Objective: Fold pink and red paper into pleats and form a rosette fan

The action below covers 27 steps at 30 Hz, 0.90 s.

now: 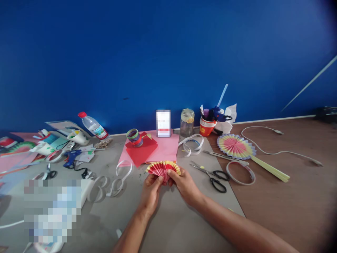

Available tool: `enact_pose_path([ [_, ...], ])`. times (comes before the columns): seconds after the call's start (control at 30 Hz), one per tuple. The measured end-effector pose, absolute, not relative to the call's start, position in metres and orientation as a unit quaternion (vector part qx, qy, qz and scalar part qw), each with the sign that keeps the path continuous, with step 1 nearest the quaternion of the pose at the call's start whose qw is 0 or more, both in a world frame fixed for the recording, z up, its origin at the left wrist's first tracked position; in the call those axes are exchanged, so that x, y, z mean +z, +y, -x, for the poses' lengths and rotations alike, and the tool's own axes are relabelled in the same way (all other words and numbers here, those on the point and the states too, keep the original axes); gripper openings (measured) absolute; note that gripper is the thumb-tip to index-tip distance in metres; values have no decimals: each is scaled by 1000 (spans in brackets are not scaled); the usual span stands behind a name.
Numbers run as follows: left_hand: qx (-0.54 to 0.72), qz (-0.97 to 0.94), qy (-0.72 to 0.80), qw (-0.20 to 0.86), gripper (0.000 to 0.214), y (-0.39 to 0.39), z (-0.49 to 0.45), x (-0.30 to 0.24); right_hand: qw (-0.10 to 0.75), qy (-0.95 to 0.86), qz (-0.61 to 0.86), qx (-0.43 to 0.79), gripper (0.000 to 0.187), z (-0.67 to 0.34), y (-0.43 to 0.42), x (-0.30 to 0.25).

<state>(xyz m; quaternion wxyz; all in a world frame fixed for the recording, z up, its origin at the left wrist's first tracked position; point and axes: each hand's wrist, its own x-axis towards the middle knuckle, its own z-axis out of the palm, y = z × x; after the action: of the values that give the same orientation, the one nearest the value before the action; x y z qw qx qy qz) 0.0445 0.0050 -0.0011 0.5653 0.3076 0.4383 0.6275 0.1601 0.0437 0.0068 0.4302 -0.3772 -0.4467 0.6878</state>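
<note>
Pleated fan (pixel 163 169): in head view, we find it pinched by left hand (pixel 151 192) and right hand (pixel 185 182) over the counter (pixel 189 225), base partly hidden.
White-edged object (pixel 61 218): pixelated; we cannot identify it.
Scissors (pixel 210 174): near right hand.

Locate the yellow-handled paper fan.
In the head view, the fan lies on the brown tabletop, right of the right hand, beside the tape roll.
</note>
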Motion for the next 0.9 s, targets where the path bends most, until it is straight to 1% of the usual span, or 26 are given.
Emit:
enact_pose_path([
  [0.13, 637, -295, 439, 561, 20, 5, -43, 1, 440, -392, 324, 740, 30, -163, 47, 4],
  [0.23, 671, -228, 439, 552, 17, 7, -41, 2, 452, -320, 306, 775, 28, -165, 50, 6],
  [0.37, 701, -157, 422, 552, 16, 10, -37, -2, 462, -283, 309, 782, 27, -165, 52, 7],
  [0.53, 712, -106, 408, 562, 16, 11, -36, -5, 456, -292, 304, 784, 26, -163, 48, 5],
  [0.63, 710, -103, 404, 568, 17, 9, -36, -4, 446, -315, 327, 771, 26, -164, 48, 0],
  [0.77, 703, -126, 411, 567, 20, 10, -33, -1, 458, -363, 385, 714, 27, -167, 52, -7],
  [0.9, 719, -136, 430, 529, 22, 13, -24, 1, 466, -411, 422, 660, 32, -170, 57, -7],
])
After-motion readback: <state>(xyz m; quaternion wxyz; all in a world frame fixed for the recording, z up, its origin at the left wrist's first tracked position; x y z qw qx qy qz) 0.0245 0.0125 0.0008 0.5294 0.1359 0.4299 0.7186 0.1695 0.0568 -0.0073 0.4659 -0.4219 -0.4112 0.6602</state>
